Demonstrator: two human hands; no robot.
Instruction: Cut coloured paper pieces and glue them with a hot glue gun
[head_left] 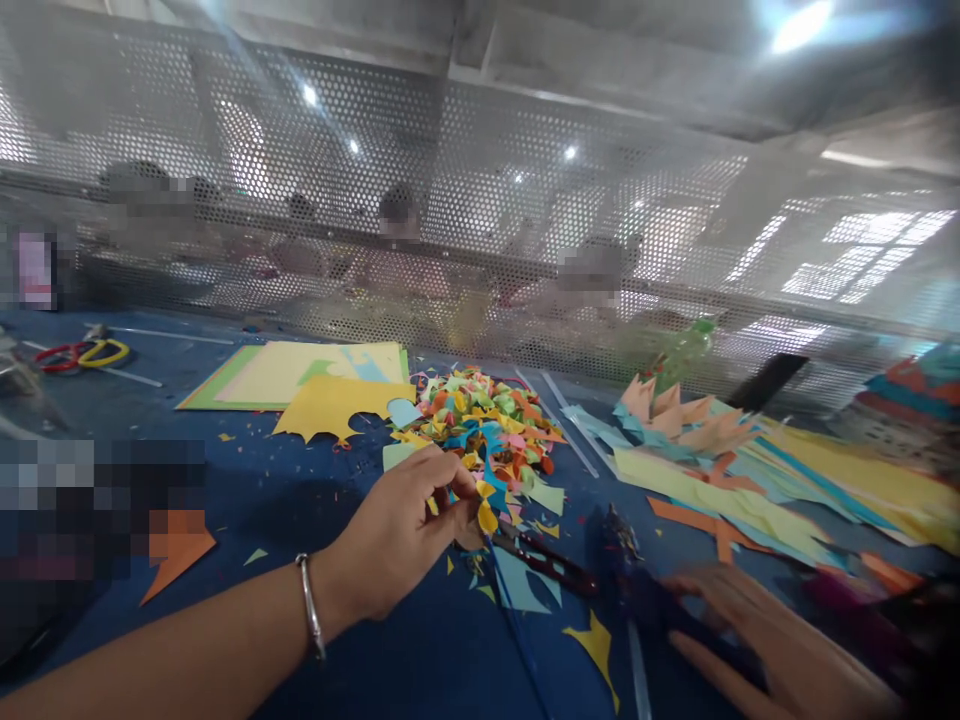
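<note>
Small yellow paper cut-out point(487, 517) pinched between thumb and fingers of the left hand point(397, 535), just at the near edge of the heap of small colourful paper shapes point(484, 420) in the middle of the blue worktop point(300, 500). Left grip closed on this piece, wrist with a silver bangle point(310, 605). Right hand point(757, 630) blurred, lying flat near the front right edge of the worktop, fingers stretched out, apparently grasping nothing, resting beside a dark punch-like tool point(630, 560). Dark red scissors point(544, 560) lying free on the worktop between the two hands. Further back toward the left, flat yellow and green paper sheets point(292, 375) with a yellow sheet already cut with zigzag holes point(330, 405). On the right side, long cut paper strips and scraps point(750, 470). Judging from this: many shapes already cut and piled, much paper already used, whole sheets remaining uncut, scraps scattered around.
</note>
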